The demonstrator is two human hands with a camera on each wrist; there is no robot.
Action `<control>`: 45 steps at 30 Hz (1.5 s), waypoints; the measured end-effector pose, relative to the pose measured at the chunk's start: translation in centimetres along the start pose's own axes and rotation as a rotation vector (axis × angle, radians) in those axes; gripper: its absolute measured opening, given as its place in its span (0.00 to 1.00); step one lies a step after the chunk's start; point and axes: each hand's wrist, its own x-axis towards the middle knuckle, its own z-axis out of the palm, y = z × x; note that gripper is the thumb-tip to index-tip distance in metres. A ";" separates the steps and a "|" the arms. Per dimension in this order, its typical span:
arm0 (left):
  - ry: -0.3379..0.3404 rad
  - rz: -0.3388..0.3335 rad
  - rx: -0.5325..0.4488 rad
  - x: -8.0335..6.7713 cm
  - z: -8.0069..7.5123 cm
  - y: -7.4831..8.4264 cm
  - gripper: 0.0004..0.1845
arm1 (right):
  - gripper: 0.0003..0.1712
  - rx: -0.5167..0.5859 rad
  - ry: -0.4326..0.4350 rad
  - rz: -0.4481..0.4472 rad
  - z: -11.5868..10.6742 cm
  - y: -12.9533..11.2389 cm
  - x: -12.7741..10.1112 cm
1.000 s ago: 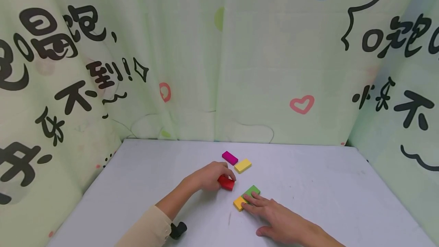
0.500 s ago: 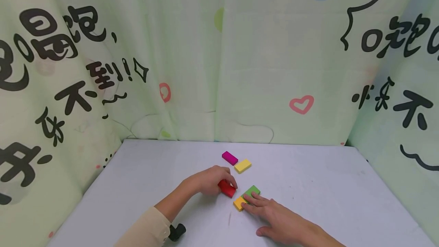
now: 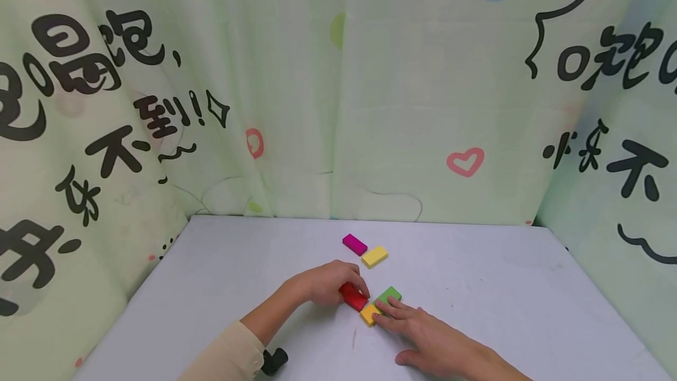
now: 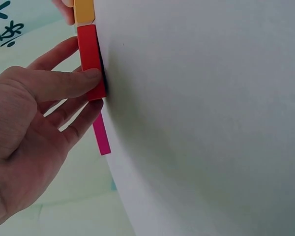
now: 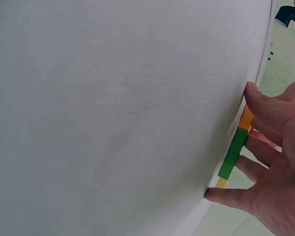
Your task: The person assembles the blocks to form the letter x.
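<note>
**Red block slides up to the orange one**

Sliding closer since a second ago, the red block (image 3: 353,297) now sits right beside the orange block (image 3: 369,313), and their corners look like they touch. Before, there was a gap between them. The left hand (image 3: 324,282) has come along with it.

The left hand's thumb and fingers (image 4: 83,78) pinch the red block by its sides. The block lies flat on the white table (image 3: 222,287).

The right hand (image 3: 423,334) has not moved. Its fingers (image 3: 394,308) are straight and a little spread. They press down flat on the orange block and the green block (image 3: 389,294), which lie end to end and touch. From the right wrist view the orange and green blocks show edge-on under the fingers.

Farther back on the table lie a pink block (image 3: 354,244) and a yellow block (image 3: 374,256). They are just beside each other and well apart from both hands.

A green curtain (image 3: 338,104) with black writing, a pink heart and coloured dots hangs behind the table and on both sides. A beige sleeve (image 3: 230,357) covers the left arm.
</note>
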 end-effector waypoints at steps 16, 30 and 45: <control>-0.005 -0.025 -0.021 0.0 0.0 0.3 0.25 | 0.42 0.000 -0.012 0.016 0.0 0.1 0.2; 0.003 0.008 -0.005 0.5 0.3 0.1 0.20 | 0.42 0.007 0.010 -0.002 0.2 0.1 0.0; 0.025 0.063 0.035 0.5 0.3 0.4 0.16 | 0.42 0.021 0.000 -0.009 0.1 0.3 0.1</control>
